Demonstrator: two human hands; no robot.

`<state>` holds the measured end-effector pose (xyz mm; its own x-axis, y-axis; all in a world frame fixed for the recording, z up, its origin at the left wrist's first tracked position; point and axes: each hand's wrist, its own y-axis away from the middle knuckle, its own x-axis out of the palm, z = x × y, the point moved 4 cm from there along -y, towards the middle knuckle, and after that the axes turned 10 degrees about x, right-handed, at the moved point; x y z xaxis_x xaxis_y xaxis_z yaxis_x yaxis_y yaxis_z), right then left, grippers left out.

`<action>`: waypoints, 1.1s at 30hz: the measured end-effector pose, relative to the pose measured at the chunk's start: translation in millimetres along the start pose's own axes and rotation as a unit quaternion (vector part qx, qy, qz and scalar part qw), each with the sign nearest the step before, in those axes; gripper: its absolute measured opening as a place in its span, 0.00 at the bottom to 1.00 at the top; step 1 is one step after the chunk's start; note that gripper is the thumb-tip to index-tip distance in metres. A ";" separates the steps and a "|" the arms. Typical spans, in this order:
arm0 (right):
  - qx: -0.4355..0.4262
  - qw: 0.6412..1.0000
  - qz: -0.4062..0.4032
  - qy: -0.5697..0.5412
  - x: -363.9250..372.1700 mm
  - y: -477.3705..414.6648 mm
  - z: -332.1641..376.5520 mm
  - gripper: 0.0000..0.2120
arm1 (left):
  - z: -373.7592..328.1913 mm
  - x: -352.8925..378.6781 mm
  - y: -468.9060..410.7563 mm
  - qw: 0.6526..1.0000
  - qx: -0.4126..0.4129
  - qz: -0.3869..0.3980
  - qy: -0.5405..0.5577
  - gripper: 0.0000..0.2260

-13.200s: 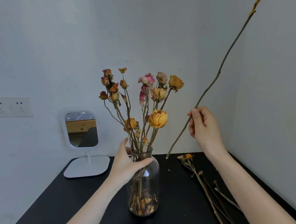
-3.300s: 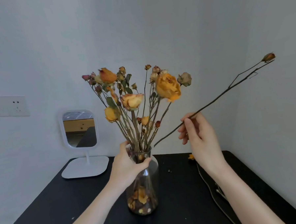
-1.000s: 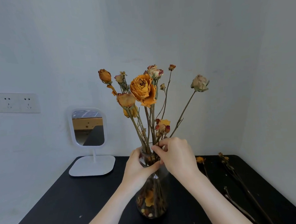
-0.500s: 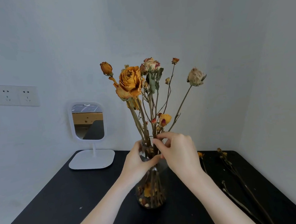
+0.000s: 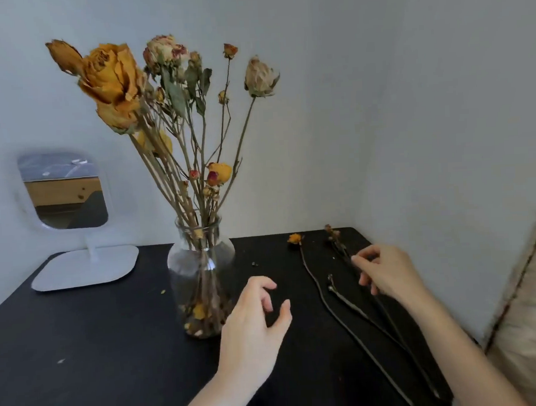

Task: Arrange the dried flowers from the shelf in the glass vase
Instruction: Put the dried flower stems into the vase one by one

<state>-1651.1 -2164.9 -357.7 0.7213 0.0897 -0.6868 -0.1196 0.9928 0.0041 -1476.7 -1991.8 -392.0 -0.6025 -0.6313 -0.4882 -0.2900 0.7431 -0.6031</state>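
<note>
- Tabletop, black, sits in a pale-walled corner; I see a mirror at left.
- Glass vase stands just left of my left hand, fingers spread and empty.
- My right hand pinches a loose stem, I think.

Soft, dim daylight — edges warped, slight motion blur.

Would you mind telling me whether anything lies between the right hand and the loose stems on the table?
Nothing visible does. The right hand is already over the loose stems on the black table, fingers at the rightmost one. The vase stands off to the left.
</note>
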 end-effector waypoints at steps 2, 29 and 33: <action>0.027 0.999 0.020 0.042 -3.9 -6.8 -27.0 0.04 | -2.4 29.4 -11.9 0.995 -0.032 0.084 -0.034 0.06; 0.111 0.975 0.073 0.177 12.9 -19.8 -89.3 0.06 | 40.7 125.7 -51.9 0.935 -0.266 0.210 -0.106 0.13; 0.080 0.984 0.031 0.156 5.7 -19.0 -82.2 0.08 | 46.9 114.0 -55.5 0.946 -0.253 0.190 -0.067 0.16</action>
<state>-1700.9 -2189.7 -421.4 0.4676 0.1461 -0.8718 -0.0294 0.9883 0.1499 -1494.5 -2115.4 -443.8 -0.6447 -0.2951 -0.7052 -0.4116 0.9114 -0.0052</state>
